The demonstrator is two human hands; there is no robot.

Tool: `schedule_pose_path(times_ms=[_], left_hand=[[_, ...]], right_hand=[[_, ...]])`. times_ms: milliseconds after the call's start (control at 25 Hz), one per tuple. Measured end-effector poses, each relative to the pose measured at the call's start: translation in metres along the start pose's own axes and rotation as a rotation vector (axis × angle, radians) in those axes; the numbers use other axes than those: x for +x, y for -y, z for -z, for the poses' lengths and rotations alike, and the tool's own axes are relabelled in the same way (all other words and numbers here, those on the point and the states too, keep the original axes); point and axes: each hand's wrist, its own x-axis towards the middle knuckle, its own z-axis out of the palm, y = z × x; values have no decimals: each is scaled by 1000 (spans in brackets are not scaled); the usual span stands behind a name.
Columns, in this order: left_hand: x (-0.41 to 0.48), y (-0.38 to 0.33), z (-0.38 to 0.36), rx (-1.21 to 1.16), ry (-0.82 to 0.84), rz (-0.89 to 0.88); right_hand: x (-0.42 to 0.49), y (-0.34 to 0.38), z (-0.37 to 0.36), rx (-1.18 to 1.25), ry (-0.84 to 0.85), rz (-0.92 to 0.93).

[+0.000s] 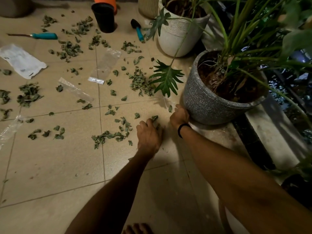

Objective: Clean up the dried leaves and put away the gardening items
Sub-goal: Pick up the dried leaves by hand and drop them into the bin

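Note:
Dried green leaves (109,135) lie scattered over the beige tiled floor, with denser heaps (140,81) farther out. My left hand (148,135) rests low on the floor, its fingers curled over a few leaves (154,118) at the fingertips. My right hand (179,115), a black band on its wrist, sits against the base of the grey speckled pot (211,105), next to a single leaf (170,108); its fingers are hidden. A teal-handled tool (44,35) and a small teal-handled trowel (137,30) lie at the far side.
A black pot (104,17) stands in front of an orange pot (105,1). A white ribbed planter (177,36) and a beige pot (148,7) stand at the back right. A white packet (22,60) and clear plastic bags (108,63) lie among the leaves. A raised ledge (270,132) runs along the right.

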Motion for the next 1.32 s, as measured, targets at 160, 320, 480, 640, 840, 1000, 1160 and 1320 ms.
schedule_pose_path(times_ms=[160, 320, 480, 640, 840, 1000, 1160, 1320], left_hand=[[-4, 0, -6, 238, 28, -172], [-9, 7, 6, -168, -32, -50], [-16, 29, 18, -670, -76, 192], [-25, 54, 25, -1069, -9, 347], [-40, 51, 30, -1132, -35, 444], [-55, 42, 37, -1231, -63, 556], [-66, 42, 40, -1284, -81, 582], [-68, 43, 37, -1202, -45, 591]], right_hand=[[8, 6, -14, -112, 104, 86], [3, 11, -24, -98, 5, 31], [-4, 11, -22, 253, -67, -202], [3, -4, -10, 294, 64, -194], [-39, -10, -9, 5, 277, 92], [-66, -16, -32, -129, 302, 332], [-72, 0, -35, 43, 132, 226], [-48, -8, -6, 268, 74, -87]])
